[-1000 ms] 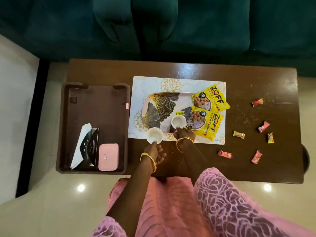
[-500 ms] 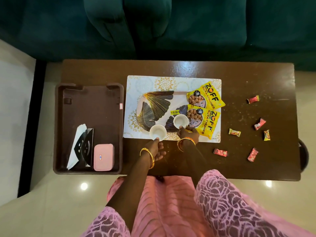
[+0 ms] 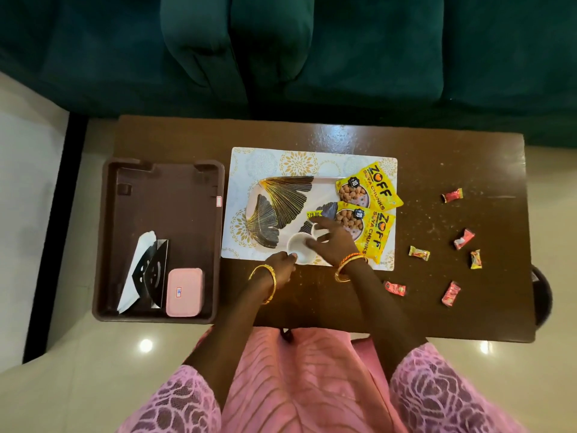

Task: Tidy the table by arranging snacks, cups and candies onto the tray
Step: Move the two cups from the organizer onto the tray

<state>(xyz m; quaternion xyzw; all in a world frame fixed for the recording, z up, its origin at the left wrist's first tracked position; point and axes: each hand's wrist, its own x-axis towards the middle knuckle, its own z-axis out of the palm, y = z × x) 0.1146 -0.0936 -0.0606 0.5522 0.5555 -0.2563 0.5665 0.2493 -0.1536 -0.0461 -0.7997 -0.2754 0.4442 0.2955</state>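
A white tray with black-and-gold leaf print (image 3: 281, 198) lies on a patterned placemat (image 3: 265, 160). Two yellow snack packets (image 3: 373, 187) (image 3: 374, 235) lie on its right end. One white cup (image 3: 298, 246) stands at the tray's near edge; my left hand (image 3: 281, 268) pinches its near rim. My right hand (image 3: 331, 242) reaches over a second white cup (image 3: 314, 229), fingers curled round it, so only slivers of that cup show. One fingertip touches the first cup's rim. Several wrapped candies (image 3: 419, 253) are scattered over the table to the right.
A brown plastic tray (image 3: 162, 182) at the table's left end holds a black napkin holder (image 3: 153, 270) and a pink box (image 3: 184, 292). The dark wooden table (image 3: 452, 157) ends near my lap. A green sofa (image 3: 343, 57) stands behind it.
Both cups have come closer together at the tray's near edge. My right hand has moved from the second cup's near rim to over it, hiding most of it.
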